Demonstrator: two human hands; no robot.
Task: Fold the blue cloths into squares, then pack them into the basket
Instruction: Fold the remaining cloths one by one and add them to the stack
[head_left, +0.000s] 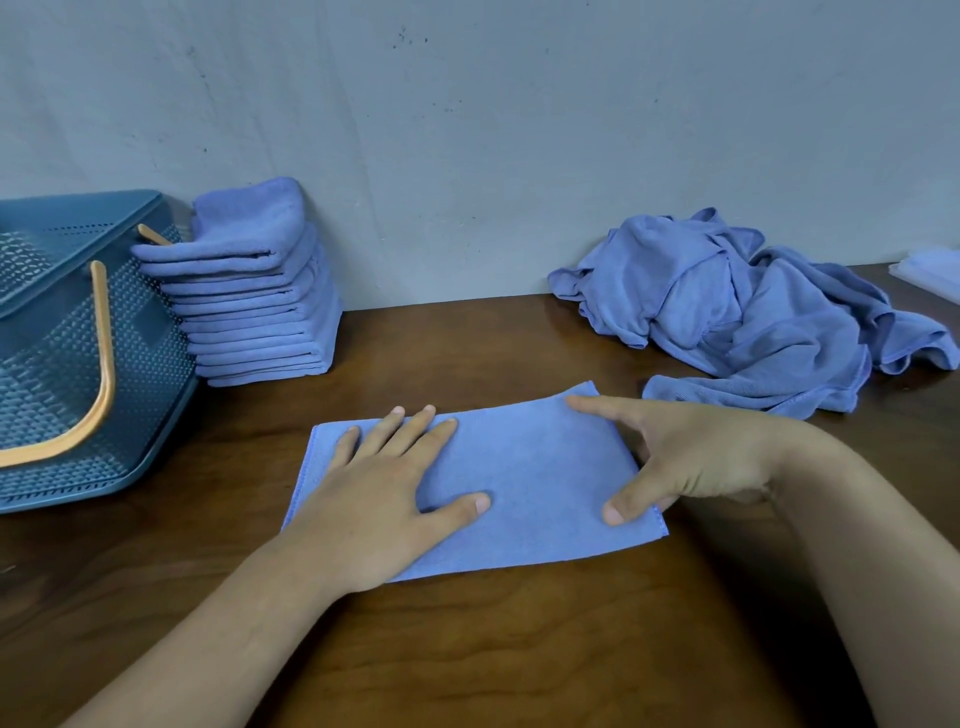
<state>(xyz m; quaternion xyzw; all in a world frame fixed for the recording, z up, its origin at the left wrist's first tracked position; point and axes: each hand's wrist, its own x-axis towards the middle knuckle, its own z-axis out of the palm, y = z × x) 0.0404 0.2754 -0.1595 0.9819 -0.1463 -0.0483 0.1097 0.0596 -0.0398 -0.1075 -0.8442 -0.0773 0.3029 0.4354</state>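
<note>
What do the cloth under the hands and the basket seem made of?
Cloth: soft napped fabric, likely microfibre; fuzzy matte surface, stitched edge. Basket: probably moulded plastic; teal, perforated walls, slight sheen; orange handle likewise.

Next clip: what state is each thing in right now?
Basket: handle down, inside hidden.
Stack: folded cloths, beside the basket.
Pile: unfolded, crumpled.
Cloth: folded rectangle, lying flat.
Left hand: flat, pressing the cloth.
Right hand: holds the cloth's right edge, thumb on top.
</note>
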